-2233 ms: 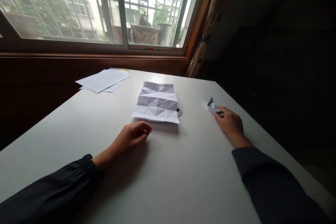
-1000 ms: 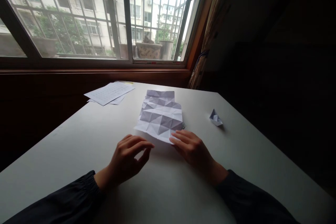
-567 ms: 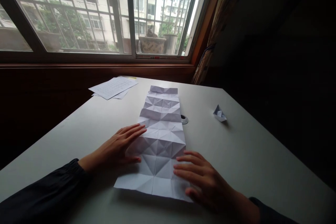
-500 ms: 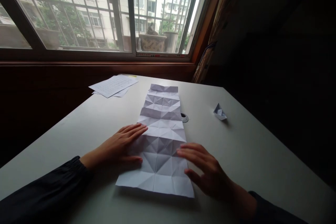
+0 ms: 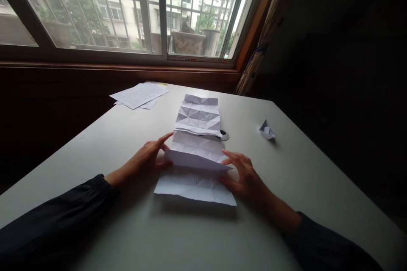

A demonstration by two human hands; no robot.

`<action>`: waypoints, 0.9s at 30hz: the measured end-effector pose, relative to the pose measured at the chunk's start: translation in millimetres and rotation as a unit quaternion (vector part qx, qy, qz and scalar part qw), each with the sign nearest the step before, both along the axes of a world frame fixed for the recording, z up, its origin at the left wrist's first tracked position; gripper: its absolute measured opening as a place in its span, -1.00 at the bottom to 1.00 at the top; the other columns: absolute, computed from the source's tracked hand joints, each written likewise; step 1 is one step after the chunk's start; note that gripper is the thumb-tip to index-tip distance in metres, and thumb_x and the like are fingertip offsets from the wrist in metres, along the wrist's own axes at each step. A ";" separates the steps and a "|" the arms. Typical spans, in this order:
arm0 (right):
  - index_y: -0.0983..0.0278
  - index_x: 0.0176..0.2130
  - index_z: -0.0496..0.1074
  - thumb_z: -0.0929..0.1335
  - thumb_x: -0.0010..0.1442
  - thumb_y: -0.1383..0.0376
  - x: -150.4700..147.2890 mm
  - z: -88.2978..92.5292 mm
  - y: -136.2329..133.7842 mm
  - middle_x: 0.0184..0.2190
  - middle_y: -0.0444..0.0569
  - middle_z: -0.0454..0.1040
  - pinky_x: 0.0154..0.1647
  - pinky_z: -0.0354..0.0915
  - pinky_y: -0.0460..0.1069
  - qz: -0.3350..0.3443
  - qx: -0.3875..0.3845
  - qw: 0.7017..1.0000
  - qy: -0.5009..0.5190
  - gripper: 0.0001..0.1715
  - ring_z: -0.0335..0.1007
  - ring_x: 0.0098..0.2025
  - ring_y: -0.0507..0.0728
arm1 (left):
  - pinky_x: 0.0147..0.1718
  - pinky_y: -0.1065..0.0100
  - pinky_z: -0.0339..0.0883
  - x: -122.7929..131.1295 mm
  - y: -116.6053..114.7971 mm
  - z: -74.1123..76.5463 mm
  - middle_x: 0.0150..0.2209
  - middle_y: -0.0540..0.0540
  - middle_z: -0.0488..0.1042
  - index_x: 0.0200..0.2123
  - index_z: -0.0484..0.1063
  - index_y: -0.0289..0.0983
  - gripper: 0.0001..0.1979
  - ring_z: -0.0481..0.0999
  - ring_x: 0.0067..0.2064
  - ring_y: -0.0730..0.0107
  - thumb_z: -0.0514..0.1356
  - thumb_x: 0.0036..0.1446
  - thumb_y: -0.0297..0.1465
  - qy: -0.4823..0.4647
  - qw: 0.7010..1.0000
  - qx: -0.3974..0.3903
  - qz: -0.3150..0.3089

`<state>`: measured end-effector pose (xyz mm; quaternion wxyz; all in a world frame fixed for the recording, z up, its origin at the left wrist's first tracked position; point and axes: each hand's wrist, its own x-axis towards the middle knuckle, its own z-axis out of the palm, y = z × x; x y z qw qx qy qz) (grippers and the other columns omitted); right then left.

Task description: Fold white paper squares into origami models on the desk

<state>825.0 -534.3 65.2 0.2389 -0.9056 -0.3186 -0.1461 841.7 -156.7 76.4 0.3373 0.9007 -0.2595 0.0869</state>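
A long white sheet of creased paper (image 5: 195,184) lies on the table in front of me, marked with a grid of straight and diagonal folds. One crosswise pleat stands up in its nearer part. My left hand (image 5: 149,154) grips the left edge at this pleat, fingers and thumb on either side. At the opposite edge, my right hand (image 5: 240,171) pinches the same raised fold, its fingertips partly hidden by the paper. Farther off, the paper is bent at another crosswise ridge, with a narrow dark gap under it.
A small folded paper boat (image 5: 267,130) sits on the white table (image 5: 305,186) at the right. Written sheets (image 5: 140,94) lie at the far left corner. A round cable hole (image 5: 224,135) shows beside the paper. Beyond the table is a barred window (image 5: 127,12).
My hands have gone from resting flattish on the paper to gripping its edges. A crosswise fold has risen between them, and the near edge has moved away from me.
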 end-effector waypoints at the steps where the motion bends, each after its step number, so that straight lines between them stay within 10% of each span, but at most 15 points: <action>1: 0.11 0.37 0.11 0.42 0.30 0.12 -0.1 -0.1 -0.5 -0.08 0.07 0.57 0.25 0.23 0.42 0.011 0.024 1.000 -0.002 -0.22 0.42 0.15 0.38 | 0.06 0.03 0.39 -0.6 -1.5 1.2 -0.11 -0.12 0.56 0.40 0.08 -0.11 -0.18 0.56 -0.06 0.13 0.33 0.13 -0.26 0.008 1.000 -0.010 -0.002; 9: 0.15 0.29 0.13 0.41 0.30 0.10 -9.8 28.1 7.8 -0.17 0.00 0.54 -0.27 0.58 0.10 -0.021 0.356 0.908 0.220 -0.30 0.59 -0.24 0.20 | -0.42 0.40 0.51 -21.8 -38.2 33.5 -0.11 -0.05 0.43 0.29 0.06 -0.04 -0.37 0.57 -0.35 0.43 0.26 0.25 -0.20 0.203 0.921 -0.334 -0.003; 12: 0.15 0.27 0.17 0.44 0.27 0.09 -7.5 36.6 12.2 -0.24 -0.05 0.52 -0.41 0.54 0.01 -0.069 0.390 0.894 0.212 -0.30 0.56 -0.35 0.14 | -0.58 0.54 0.35 -20.7 -41.7 35.4 -0.12 -0.02 0.43 0.16 0.15 -0.05 -0.49 0.53 -0.43 0.50 0.28 0.23 -0.20 0.172 0.924 -0.340 0.036; 19: 0.09 0.21 0.41 0.35 0.34 0.21 -2.1 10.8 11.5 0.05 0.08 0.49 -0.01 0.50 0.23 -0.065 0.083 0.993 0.054 -0.54 0.52 -0.08 0.25 | -0.16 0.27 0.47 -10.1 -20.0 17.4 -0.08 -0.17 0.50 -0.04 0.54 -0.21 -0.67 0.52 -0.20 0.30 0.19 0.29 -0.14 0.067 0.997 -0.027 -0.018; 27: 0.12 0.13 0.53 0.36 0.33 0.11 -7.2 2.5 11.7 0.15 0.11 0.46 0.20 0.27 0.32 -0.080 -0.078 0.994 0.019 -0.58 0.32 0.21 0.38 | 0.22 -0.12 0.16 -10.5 -9.1 7.0 0.21 -0.26 0.32 0.31 0.32 0.00 -0.30 0.24 0.28 -0.19 0.20 0.17 0.11 0.051 0.986 0.159 -0.024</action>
